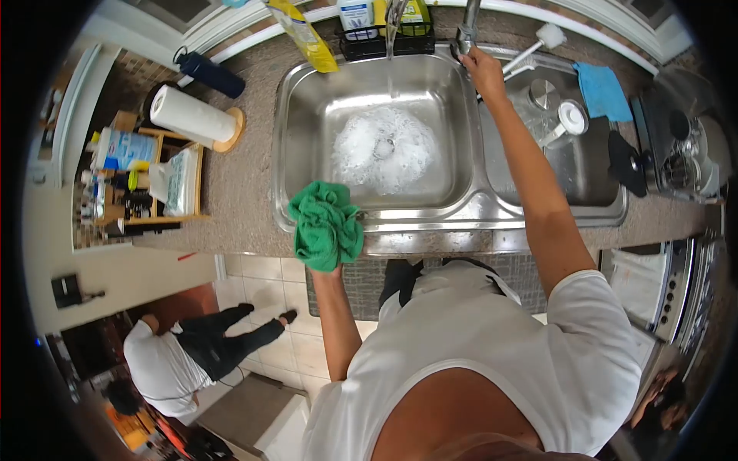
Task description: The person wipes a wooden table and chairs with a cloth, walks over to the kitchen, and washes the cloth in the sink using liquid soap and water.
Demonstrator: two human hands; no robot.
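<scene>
A bunched green cloth covers most of my left hand, which grips it from below at the front edge of the sink. My right hand is closed around the handle at the base of the faucet, behind the divider between the basins. Water runs from the spout into the left basin. White suds cover the middle of that basin's floor, around the drain.
The right basin holds a clear container and a white-rimmed item. A blue cloth drapes over its far edge. Paper towels and a dark bottle are at left. Another person stands behind, lower left.
</scene>
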